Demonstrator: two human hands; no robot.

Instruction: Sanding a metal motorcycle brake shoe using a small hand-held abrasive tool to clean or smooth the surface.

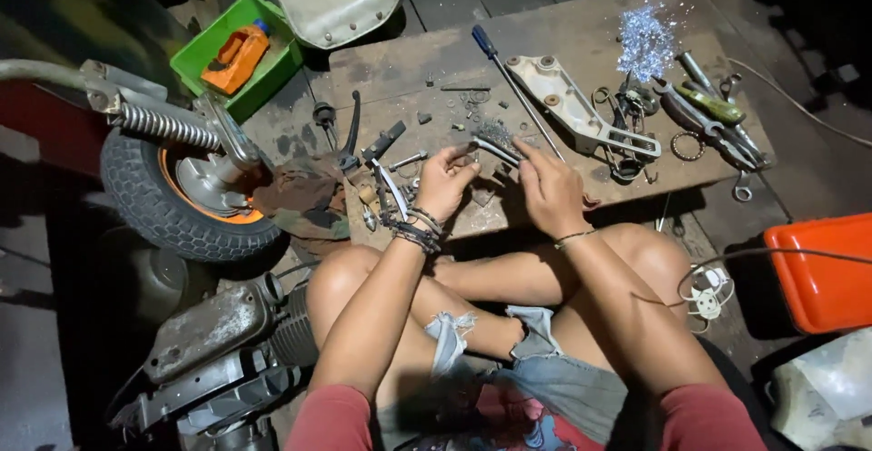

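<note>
1. Two hands meet over the near edge of the wooden bench (pixel 581 42). The left hand (pixel 445 183) has its grip closed on the near end of a thin metal strip (pixel 495 149); the right hand (pixel 548 188) pinches the strip's other end, fingers together around it.
2. The strip is held just above the bench surface, between both hands. Whether it touches the board cannot be told.
3. Just beyond the hands lie small washers and nuts (pixel 472 99), scattered loose.
4. A blue-handled screwdriver (pixel 509 74) lies diagonally on the bench, its shaft running toward the right hand.
5. Beside it, to the right, lies a pale metal bracket (pixel 568 97); further right, a heap of wrenches and pliers (pixel 718 119) and a pile of bright metal shavings (pixel 645 40).
6. Left of the left hand lie black brake levers (pixel 350 133).
7. On the floor at the left sit a small tyred wheel (pixel 177 192) with a coil spring (pixel 163 124), and a green tray (pixel 238 51).
</note>
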